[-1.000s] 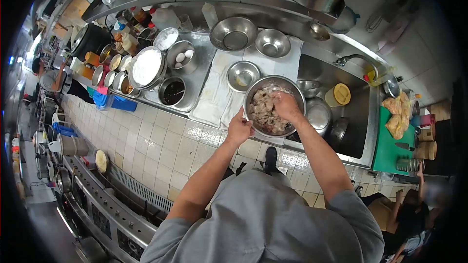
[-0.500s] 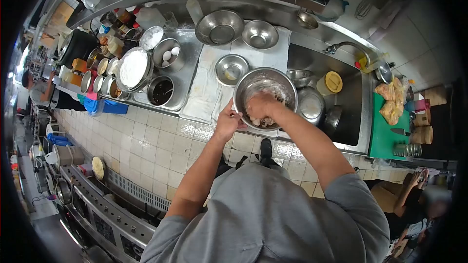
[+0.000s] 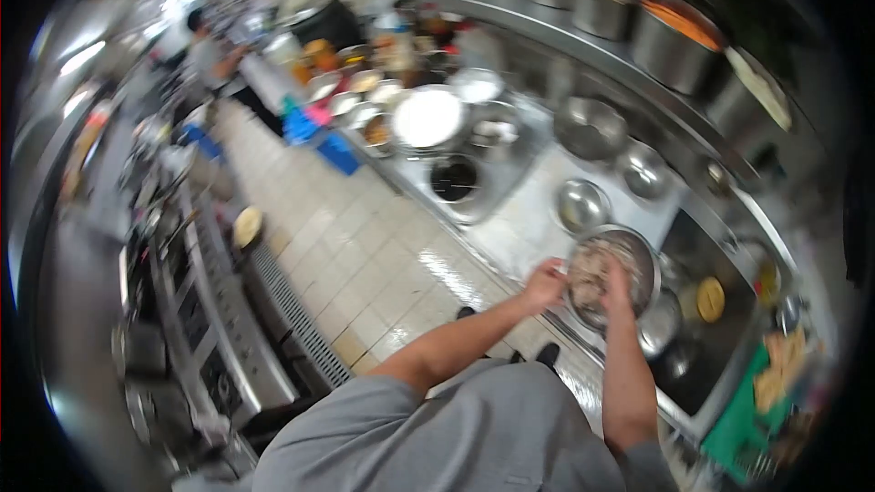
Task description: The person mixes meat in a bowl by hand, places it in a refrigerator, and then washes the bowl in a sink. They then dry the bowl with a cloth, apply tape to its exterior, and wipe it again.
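Observation:
A steel mixing bowl (image 3: 651, 275) stands at the left edge of the sink, with pale, coated food pieces (image 3: 591, 275) inside; blur hides their kind. Its left rim is gripped by my left hand (image 3: 544, 285). Inside the bowl, my right hand (image 3: 618, 281) reaches down against the food, its fingers smeared by motion and partly hidden. A smaller steel bowl (image 3: 583, 204) sits just behind the mixing bowl.
Two more steel bowls stand behind, including a wide bowl (image 3: 591, 128). To the left are a white-filled bowl (image 3: 427, 117), a pot of dark liquid (image 3: 454, 178) and eggs (image 3: 494, 130). The sink (image 3: 720, 346) lies right. A person (image 3: 214, 59) stands far left.
My view has swung left, so the counter now appears tilted and further right. The food is spread higher in the bowl, and my right hand has shifted to its right side.

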Demonstrator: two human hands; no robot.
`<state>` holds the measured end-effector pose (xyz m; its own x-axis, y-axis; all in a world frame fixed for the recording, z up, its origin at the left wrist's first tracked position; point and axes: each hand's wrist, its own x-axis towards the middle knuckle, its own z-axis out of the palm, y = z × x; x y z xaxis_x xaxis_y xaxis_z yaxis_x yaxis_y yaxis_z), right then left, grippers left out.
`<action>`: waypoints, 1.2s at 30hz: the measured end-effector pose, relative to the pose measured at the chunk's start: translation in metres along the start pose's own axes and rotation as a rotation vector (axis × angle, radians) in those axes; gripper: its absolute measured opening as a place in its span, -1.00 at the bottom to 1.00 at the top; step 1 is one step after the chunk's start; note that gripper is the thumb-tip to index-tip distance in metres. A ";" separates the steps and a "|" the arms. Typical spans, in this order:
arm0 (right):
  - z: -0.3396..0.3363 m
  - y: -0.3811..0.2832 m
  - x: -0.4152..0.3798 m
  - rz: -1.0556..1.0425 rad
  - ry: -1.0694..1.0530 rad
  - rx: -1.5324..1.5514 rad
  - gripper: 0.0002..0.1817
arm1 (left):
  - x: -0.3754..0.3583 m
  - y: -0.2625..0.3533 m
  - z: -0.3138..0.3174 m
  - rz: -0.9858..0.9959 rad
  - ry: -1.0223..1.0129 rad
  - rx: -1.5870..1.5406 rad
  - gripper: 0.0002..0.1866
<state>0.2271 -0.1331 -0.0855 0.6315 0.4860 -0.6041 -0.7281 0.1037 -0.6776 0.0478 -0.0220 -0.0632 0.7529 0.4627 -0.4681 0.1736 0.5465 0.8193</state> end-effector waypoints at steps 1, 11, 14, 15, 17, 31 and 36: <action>0.034 -0.023 -0.040 -0.101 0.123 -0.142 -0.46 | -0.006 0.008 0.002 -0.012 0.018 0.011 -0.48; 0.019 -0.098 -0.021 -0.582 -0.023 -1.890 -0.52 | -0.016 0.023 0.011 -0.072 0.016 0.036 -0.54; 0.002 -0.048 0.056 -0.405 -0.202 -1.505 -0.51 | 0.019 -0.015 -0.018 0.055 -0.148 0.024 -0.66; -0.008 -0.024 0.084 -0.439 -0.369 -1.428 -0.54 | 0.021 -0.013 -0.016 0.033 -0.091 0.068 -0.71; 0.030 -0.015 0.070 -0.653 -0.768 -1.877 -0.65 | 0.010 -0.004 -0.008 0.037 -0.007 0.034 -0.67; 0.019 -0.038 -0.091 -0.387 0.049 -1.845 -0.11 | -0.018 0.032 0.025 -0.040 0.028 0.095 -0.58; 0.010 -0.085 -0.042 -0.451 -0.069 -1.728 -0.33 | -0.012 0.026 0.016 -0.027 -0.011 0.094 -0.63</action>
<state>0.2591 -0.1535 0.0017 0.6387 0.7166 -0.2802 0.5879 -0.6894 -0.4231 0.0534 -0.0243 -0.0312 0.7540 0.4406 -0.4871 0.2521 0.4907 0.8340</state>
